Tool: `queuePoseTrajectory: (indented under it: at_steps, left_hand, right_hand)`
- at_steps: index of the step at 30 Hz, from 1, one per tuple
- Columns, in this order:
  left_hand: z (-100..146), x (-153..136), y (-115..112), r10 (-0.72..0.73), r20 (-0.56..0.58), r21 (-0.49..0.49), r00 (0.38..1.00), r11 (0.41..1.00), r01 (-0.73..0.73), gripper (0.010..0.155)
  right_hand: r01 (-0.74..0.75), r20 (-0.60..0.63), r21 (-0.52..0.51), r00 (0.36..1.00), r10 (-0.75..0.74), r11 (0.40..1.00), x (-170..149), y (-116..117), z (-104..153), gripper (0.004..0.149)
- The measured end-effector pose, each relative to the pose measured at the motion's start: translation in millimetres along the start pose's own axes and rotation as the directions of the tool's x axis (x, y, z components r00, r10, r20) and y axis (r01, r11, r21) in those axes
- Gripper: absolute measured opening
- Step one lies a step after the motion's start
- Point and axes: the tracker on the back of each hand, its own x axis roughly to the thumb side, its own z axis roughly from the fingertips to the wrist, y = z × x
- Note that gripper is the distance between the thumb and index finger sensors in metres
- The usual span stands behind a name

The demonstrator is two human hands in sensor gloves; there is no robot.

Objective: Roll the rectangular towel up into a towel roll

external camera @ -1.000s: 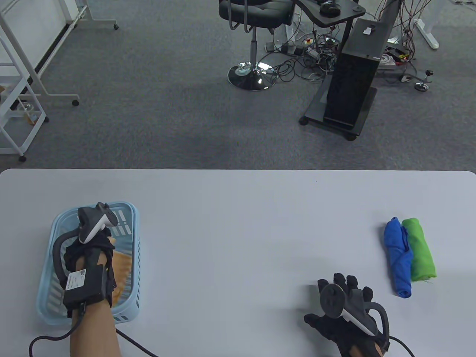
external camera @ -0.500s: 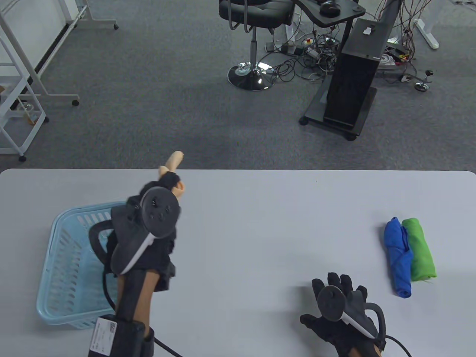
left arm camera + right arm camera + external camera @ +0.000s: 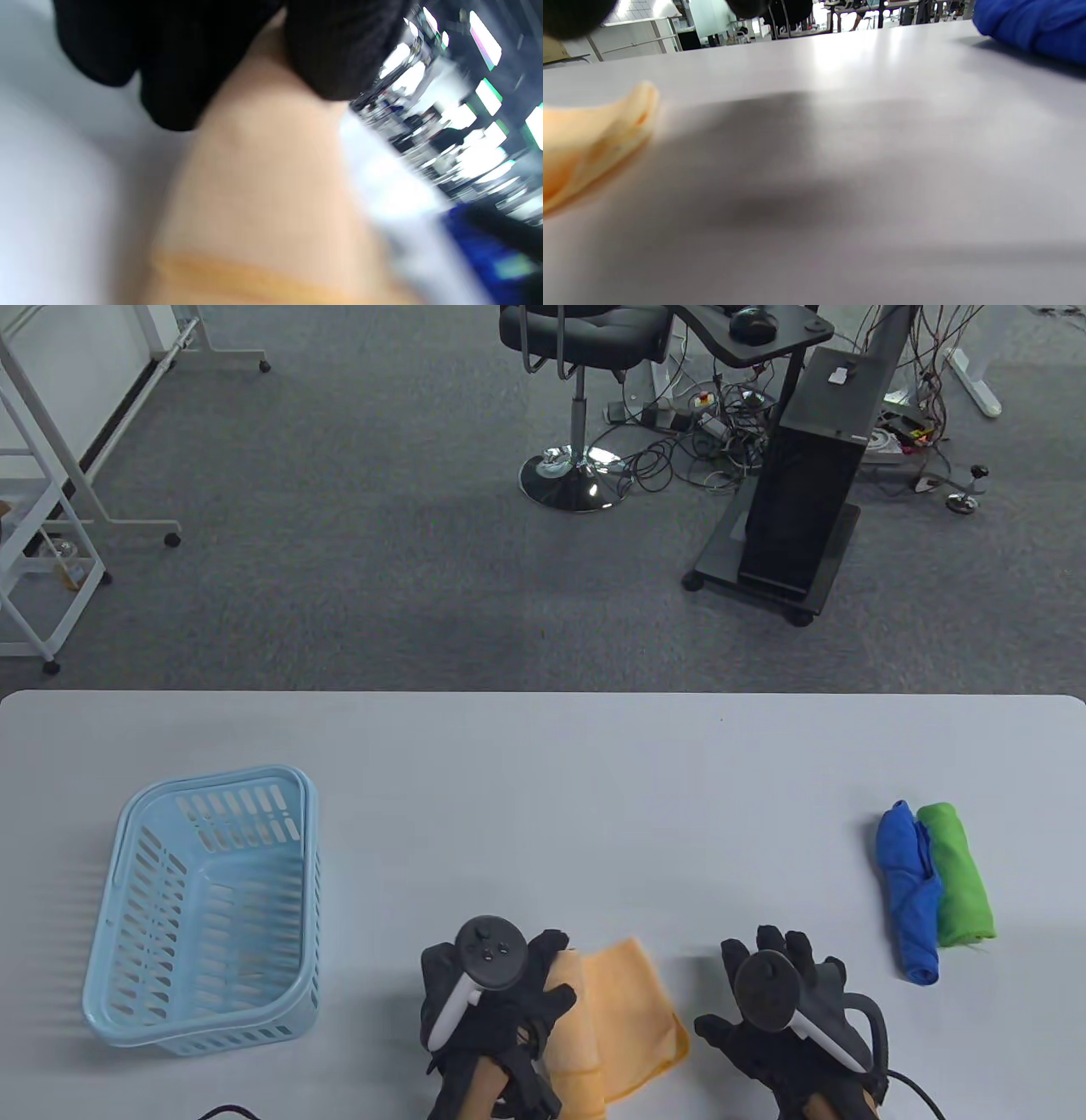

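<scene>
An orange towel [image 3: 632,1005] lies crumpled and partly folded on the white table [image 3: 543,780] near the front edge. My left hand [image 3: 551,976] is on its left part and holds it. In the blurred left wrist view the towel [image 3: 263,178] runs up between the black gloved fingers [image 3: 178,63]. To the right of the towel, my right hand [image 3: 780,950] rests flat on the table with straight fingers, apart from the cloth and holding nothing. The right wrist view shows the towel's edge [image 3: 589,135] at the left.
A light blue plastic basket [image 3: 127,831] stands at the left with nothing in it. A blue towel roll [image 3: 909,891] and a green towel roll [image 3: 959,874] lie side by side at the right. The blue roll [image 3: 1031,29] also shows in the right wrist view.
My left hand took the orange towel out of the basket, swung up over the table and brought it down at the front centre. The right hand barely moved.
</scene>
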Motion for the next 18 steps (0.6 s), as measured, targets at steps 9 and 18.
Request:
queuePoseTrajectory:
  at_steps: [9,18]
  left_hand:
    - [-2.3,-12.7,-2.6,0.068,-0.039,0.011,0.997,0.998,-0.067,0.064]
    - [-3.5,-10.7,1.7,0.111,-0.008,0.013,0.994,0.994,-0.111,0.064]
  right_hand:
    - [0.108,0.249,-0.031,0.964,-0.097,0.994,19.9,-2.0,8.7,0.059]
    - [-0.226,0.344,0.002,0.915,0.211,0.974,66.9,33.0,8.6,0.068]
